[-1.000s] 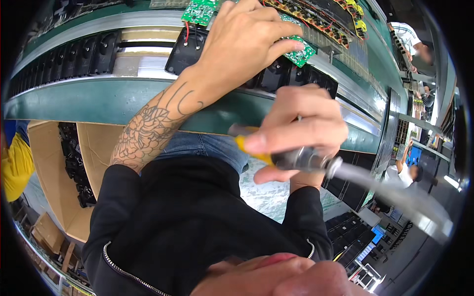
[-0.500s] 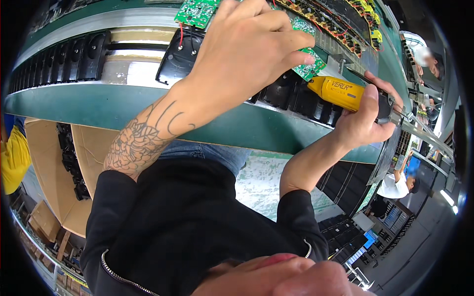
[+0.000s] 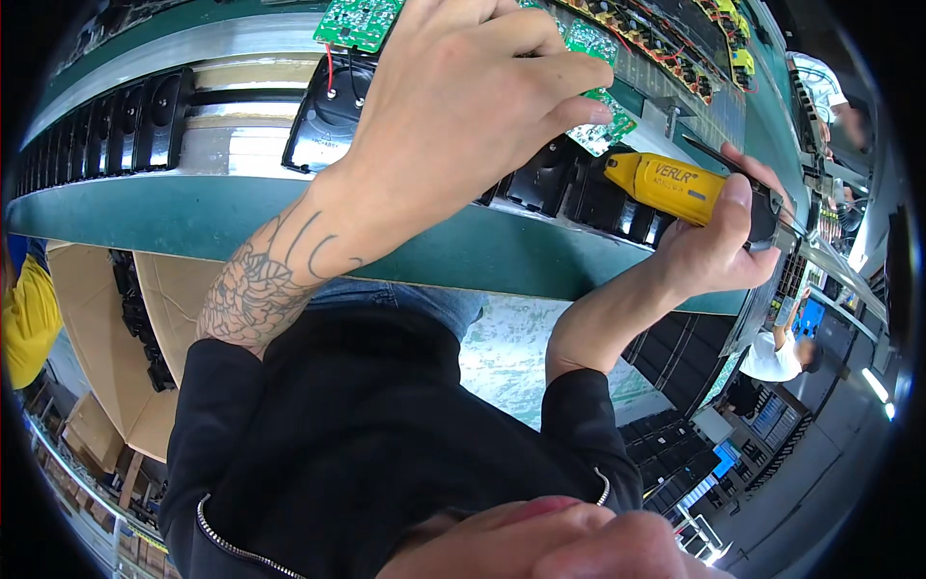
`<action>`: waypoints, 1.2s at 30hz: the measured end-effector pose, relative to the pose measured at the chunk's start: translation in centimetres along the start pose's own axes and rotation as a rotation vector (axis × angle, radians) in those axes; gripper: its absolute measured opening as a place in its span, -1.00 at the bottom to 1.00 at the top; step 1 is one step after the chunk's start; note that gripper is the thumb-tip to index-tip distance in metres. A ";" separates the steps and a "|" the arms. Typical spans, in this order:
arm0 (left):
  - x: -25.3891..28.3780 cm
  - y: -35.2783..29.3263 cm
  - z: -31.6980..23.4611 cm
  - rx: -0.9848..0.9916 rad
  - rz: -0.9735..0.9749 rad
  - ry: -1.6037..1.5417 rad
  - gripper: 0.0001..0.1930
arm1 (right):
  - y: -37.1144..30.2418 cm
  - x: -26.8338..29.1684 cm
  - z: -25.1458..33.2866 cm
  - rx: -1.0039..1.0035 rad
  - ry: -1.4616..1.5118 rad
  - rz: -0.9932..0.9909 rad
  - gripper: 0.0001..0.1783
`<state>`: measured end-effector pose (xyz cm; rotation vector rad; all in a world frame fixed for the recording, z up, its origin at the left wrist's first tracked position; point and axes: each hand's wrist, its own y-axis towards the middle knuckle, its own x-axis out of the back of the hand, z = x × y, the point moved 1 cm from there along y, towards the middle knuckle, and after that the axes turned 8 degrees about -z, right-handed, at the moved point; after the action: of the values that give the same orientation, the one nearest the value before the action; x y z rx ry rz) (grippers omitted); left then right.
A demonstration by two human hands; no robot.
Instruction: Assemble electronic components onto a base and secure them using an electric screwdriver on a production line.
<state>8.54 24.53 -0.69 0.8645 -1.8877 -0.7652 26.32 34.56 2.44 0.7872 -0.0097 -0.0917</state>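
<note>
The green-edged desk (image 3: 193, 217) curves across the upper frame, carrying a row of black housings (image 3: 106, 130). At upper centre the left hand (image 3: 463, 106) presses flat on a green circuit board (image 3: 600, 121), fingers spread and clasping nothing, apparently to steady it over a housing. At upper right the right hand (image 3: 719, 246) is wrapped around a yellow electric screwdriver (image 3: 675, 183), tip angled toward the board. Half a second ago the screwdriver sat slightly farther from it; a second ago, low at centre frame.
</note>
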 end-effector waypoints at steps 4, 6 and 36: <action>0.1 0.0 0.0 -0.031 -0.109 -0.023 -0.81 | 0.1 0.0 -0.1 0.012 -0.043 0.016 -0.81; 0.3 0.1 -0.2 -0.023 -0.067 0.000 -0.82 | 0.3 0.4 -0.3 -0.007 -0.055 0.019 -0.80; 1.1 2.9 -2.2 0.032 0.074 -0.161 -0.78 | -0.3 2.4 -2.3 0.087 -0.197 0.800 -0.86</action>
<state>9.42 24.90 2.99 0.7674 -2.0668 -0.7805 28.78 35.79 0.56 0.8102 -0.5136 0.5936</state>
